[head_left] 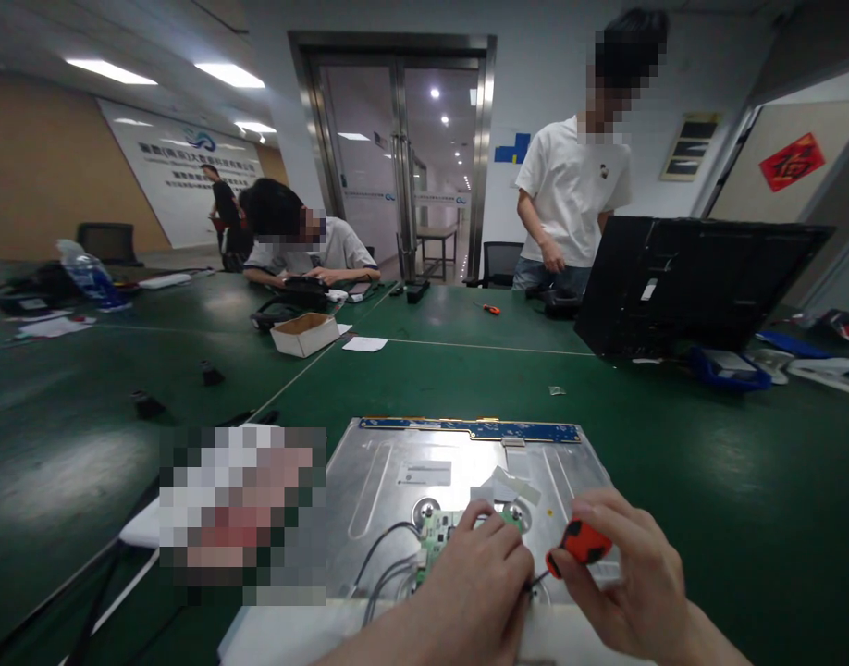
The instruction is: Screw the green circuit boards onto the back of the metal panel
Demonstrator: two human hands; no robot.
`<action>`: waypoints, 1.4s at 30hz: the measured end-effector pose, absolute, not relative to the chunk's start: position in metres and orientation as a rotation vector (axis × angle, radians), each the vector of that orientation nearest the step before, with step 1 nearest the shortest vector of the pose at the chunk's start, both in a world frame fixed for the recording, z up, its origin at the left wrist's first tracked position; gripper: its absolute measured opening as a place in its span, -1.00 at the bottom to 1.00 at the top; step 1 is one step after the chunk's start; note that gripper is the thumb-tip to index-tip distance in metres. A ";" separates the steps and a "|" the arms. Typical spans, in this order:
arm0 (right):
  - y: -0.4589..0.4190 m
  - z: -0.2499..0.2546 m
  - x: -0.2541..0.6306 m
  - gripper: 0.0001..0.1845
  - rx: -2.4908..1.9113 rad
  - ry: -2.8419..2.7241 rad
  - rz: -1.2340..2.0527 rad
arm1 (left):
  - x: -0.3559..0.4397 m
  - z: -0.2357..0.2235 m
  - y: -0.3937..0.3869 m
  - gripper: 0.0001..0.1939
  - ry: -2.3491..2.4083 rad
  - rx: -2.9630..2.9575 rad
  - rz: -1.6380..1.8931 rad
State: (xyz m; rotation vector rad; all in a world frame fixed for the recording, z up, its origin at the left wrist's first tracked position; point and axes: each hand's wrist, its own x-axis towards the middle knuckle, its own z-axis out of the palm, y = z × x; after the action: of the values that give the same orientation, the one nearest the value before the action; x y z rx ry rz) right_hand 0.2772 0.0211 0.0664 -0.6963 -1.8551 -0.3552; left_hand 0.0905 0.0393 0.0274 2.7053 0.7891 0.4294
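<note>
A flat metal display panel (375, 481) lies in front of me, with a blue circuit strip (424, 427) along its far edge. My left hand (484, 555) rests over a green circuit board (435, 532) on the panel, fingers curled and fingertips hidden, so what they grip does not show. In my right hand (639, 555) is a red and black screwdriver (587, 541), its handle pinched between thumb and fingers. The shaft slants down left to beside my left hand, which hides the tip. Dark cables (383, 555) run from the board's left side.
A pixelated patch (244, 504) covers items left of the panel. Farther off are an open white box (304, 335), another orange screwdriver (492, 310) and a large black screen (695, 287). One person (306, 240) sits opposite; another (570, 176) stands behind the table.
</note>
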 end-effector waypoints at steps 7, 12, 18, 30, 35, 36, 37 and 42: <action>0.017 0.054 0.289 -0.62 -0.782 -1.962 -0.319 | 0.091 0.029 0.040 -0.79 0.794 2.700 0.447; 0.016 0.050 0.290 -0.57 -0.784 -1.947 -0.295 | 0.090 0.030 0.039 -0.78 0.795 2.694 0.436; 0.023 0.071 0.276 -0.57 -0.653 -1.907 -0.281 | 0.090 0.029 0.040 -0.81 0.778 2.715 0.432; 0.019 0.056 0.284 -0.57 -0.741 -1.901 -0.314 | 0.090 0.028 0.039 -0.81 0.798 2.708 0.438; 0.021 0.063 0.279 -0.54 -0.689 -1.884 -0.329 | 0.090 0.027 0.040 -0.82 0.796 2.708 0.430; 0.020 0.061 0.281 -0.55 -0.703 -1.882 -0.328 | 0.090 0.027 0.040 -0.82 0.794 2.709 0.427; 0.019 0.059 0.283 -0.56 -0.724 -1.887 -0.319 | 0.091 0.026 0.040 -0.81 0.790 2.710 0.425; 0.015 0.051 0.288 -0.58 -0.817 -1.916 -0.273 | 0.091 0.027 0.039 -0.83 0.791 2.713 0.452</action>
State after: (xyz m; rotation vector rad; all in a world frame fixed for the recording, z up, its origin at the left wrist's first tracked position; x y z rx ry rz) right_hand 0.2876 0.0145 0.0506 -0.8174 -1.9160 -0.2732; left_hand 0.0907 0.0393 0.0272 2.7134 0.7910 0.4517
